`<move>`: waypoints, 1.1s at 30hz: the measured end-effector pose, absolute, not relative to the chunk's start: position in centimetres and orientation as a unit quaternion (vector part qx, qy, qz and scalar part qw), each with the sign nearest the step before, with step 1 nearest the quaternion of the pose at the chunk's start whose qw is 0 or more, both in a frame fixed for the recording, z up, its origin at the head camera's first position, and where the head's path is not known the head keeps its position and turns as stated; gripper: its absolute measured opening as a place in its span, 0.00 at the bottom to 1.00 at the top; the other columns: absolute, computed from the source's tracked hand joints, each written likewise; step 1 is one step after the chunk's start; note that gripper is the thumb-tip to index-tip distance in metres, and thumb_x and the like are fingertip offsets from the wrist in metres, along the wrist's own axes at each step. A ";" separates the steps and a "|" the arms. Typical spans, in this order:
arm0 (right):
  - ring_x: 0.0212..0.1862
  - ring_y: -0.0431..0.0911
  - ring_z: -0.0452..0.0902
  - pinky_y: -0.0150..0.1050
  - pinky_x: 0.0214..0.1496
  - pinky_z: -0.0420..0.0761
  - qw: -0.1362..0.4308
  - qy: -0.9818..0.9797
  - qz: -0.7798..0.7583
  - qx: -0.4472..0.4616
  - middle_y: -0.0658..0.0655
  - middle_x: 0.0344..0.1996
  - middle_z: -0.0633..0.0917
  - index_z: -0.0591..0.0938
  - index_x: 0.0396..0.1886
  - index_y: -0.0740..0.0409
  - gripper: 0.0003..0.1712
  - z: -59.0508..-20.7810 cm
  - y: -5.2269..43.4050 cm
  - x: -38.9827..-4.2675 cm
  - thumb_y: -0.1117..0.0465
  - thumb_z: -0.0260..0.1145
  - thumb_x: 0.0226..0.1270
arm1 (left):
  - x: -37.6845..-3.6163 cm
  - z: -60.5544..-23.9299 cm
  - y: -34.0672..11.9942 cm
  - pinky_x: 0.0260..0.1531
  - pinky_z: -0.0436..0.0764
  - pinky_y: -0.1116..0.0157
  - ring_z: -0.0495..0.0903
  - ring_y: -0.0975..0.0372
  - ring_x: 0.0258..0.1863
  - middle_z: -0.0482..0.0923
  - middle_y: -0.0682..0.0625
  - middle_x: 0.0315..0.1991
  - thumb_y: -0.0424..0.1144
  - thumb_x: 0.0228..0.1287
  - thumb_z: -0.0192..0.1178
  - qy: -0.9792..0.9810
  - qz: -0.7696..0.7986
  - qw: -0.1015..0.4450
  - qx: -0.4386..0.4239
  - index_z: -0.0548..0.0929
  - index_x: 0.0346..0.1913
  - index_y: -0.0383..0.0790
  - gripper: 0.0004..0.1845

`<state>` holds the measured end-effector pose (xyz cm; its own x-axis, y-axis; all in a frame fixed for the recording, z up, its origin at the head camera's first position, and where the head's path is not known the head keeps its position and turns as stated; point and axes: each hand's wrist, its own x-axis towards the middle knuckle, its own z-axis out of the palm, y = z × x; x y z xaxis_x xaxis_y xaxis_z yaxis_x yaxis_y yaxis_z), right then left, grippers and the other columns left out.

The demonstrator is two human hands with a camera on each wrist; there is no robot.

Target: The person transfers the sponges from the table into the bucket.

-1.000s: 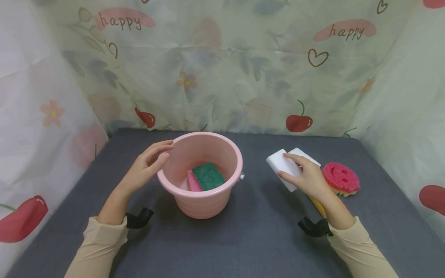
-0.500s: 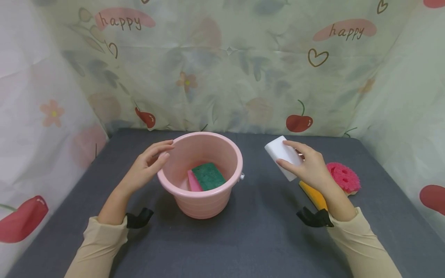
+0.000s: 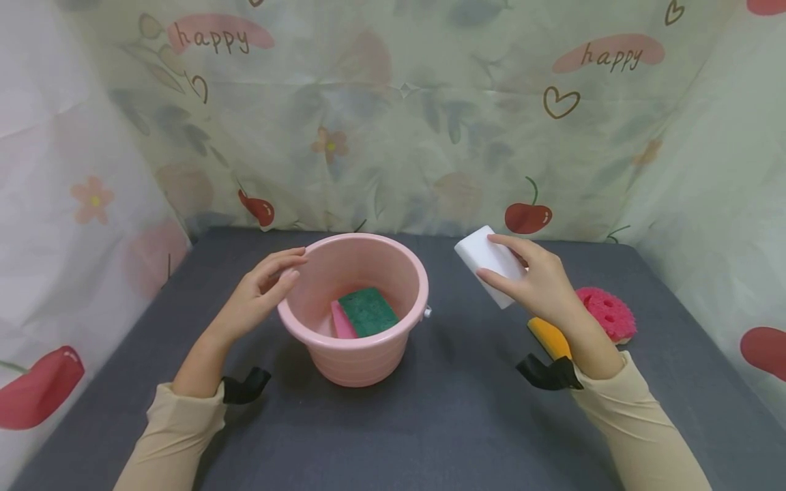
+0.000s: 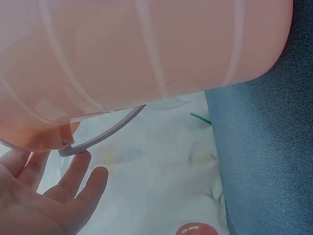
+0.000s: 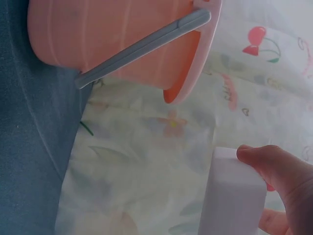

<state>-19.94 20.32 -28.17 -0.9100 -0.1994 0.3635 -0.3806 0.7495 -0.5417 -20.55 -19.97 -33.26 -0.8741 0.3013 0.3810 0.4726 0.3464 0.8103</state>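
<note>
The pink bucket (image 4: 161, 44) is seen side-on, its grey handle (image 4: 112, 130) partly hidden behind it. The left hand (image 4: 44, 200) is held by the bucket's rim (contact cannot be made out). Beyond the bucket, patterned cloth (image 4: 156, 186) is seen; under it, a blue-grey surface (image 4: 264, 152).

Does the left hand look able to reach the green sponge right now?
Probably yes: the left hand is at the rim of the pink bucket, whose open top leaves the green sponge inside uncovered.
</note>
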 end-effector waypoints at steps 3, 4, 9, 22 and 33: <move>0.49 0.56 0.73 0.54 0.42 0.81 0.146 -0.924 0.315 0.163 0.63 0.57 0.76 0.73 0.60 0.56 0.31 -27.8 19.9 -20.0 0.53 0.68 0.58 | -20.5 -33.3 -20.0 0.51 0.68 0.83 0.63 0.80 0.59 0.63 0.41 0.67 0.35 0.69 0.50 -0.816 -0.521 0.081 -0.237 0.72 0.59 0.31 0.18; 0.49 0.56 0.74 0.54 0.42 0.81 0.147 -0.923 0.315 0.166 0.63 0.57 0.76 0.74 0.60 0.56 0.31 -27.7 19.8 -20.0 0.53 0.68 0.57 | -20.5 -33.2 -20.0 0.51 0.68 0.83 0.63 0.80 0.59 0.63 0.41 0.67 0.35 0.69 0.50 -0.816 -0.521 0.081 -0.237 0.72 0.59 0.31 0.18; 0.47 0.54 0.74 0.54 0.42 0.81 0.155 -0.919 0.315 0.180 0.63 0.55 0.77 0.74 0.60 0.56 0.31 -27.1 19.3 -20.2 0.55 0.69 0.56 | -20.5 -33.2 -20.0 0.51 0.68 0.83 0.63 0.80 0.59 0.63 0.42 0.67 0.35 0.69 0.50 -0.819 -0.518 0.081 -0.233 0.72 0.59 0.32 0.18; 0.45 0.50 0.77 0.47 0.42 0.80 0.134 -0.901 0.352 0.213 0.58 0.52 0.79 0.75 0.59 0.53 0.30 -25.7 17.7 -20.3 0.55 0.70 0.56 | -20.6 -33.3 -20.0 0.51 0.68 0.83 0.63 0.80 0.59 0.63 0.42 0.67 0.36 0.69 0.50 -0.821 -0.517 0.078 -0.231 0.72 0.59 0.32 0.18; 0.47 0.48 0.76 0.44 0.46 0.78 0.126 -0.883 0.387 0.233 0.55 0.55 0.79 0.76 0.59 0.51 0.30 -25.1 15.7 -20.4 0.55 0.71 0.55 | -20.5 -33.2 -20.0 0.51 0.68 0.83 0.63 0.80 0.59 0.63 0.43 0.67 0.36 0.70 0.50 -0.823 -0.515 0.076 -0.228 0.72 0.59 0.33 0.19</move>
